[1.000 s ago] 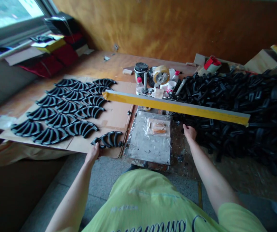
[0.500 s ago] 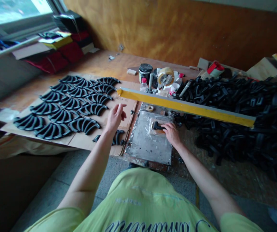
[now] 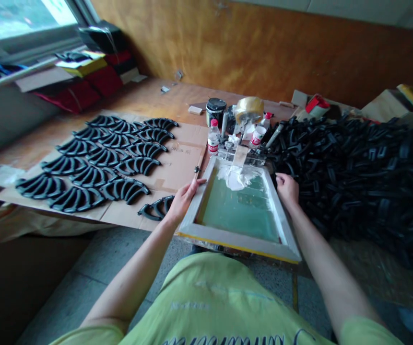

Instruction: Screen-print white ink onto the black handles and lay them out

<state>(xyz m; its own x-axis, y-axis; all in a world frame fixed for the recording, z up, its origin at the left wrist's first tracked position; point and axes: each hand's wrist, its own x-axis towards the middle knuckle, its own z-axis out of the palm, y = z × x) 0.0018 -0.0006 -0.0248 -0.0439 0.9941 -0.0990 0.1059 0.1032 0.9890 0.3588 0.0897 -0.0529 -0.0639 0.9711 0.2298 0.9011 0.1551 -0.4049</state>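
A flat framed screen [image 3: 240, 206] with a grey border and green mesh lies low over the work plate, hiding it. White paste and a pale squeegee-like strip [image 3: 241, 157] sit at its far end. At the screen's left edge, my left hand [image 3: 182, 202] has its fingers closed on the border. Beside the right edge is my right hand [image 3: 288, 189], its fingers curled, close to the heap of black parts [image 3: 353, 167]; what they hold, if anything, is hidden. Rows of curved black parts [image 3: 94, 160] lie on cardboard [image 3: 181, 153] to the left.
Behind the screen stand a dark tub [image 3: 216, 109], a red-capped bottle [image 3: 213, 138], a white cup [image 3: 257, 136] and a tape roll [image 3: 249, 109]. Red and yellow boxes [image 3: 94, 79] rest at the back left by the window. An orange-brown board [image 3: 249, 52] closes off the back.
The raised screen has swung down over the plate and the black handle-shaped part there. My right hand has left that part and moved right; my left hand has moved down to the screen's edge.
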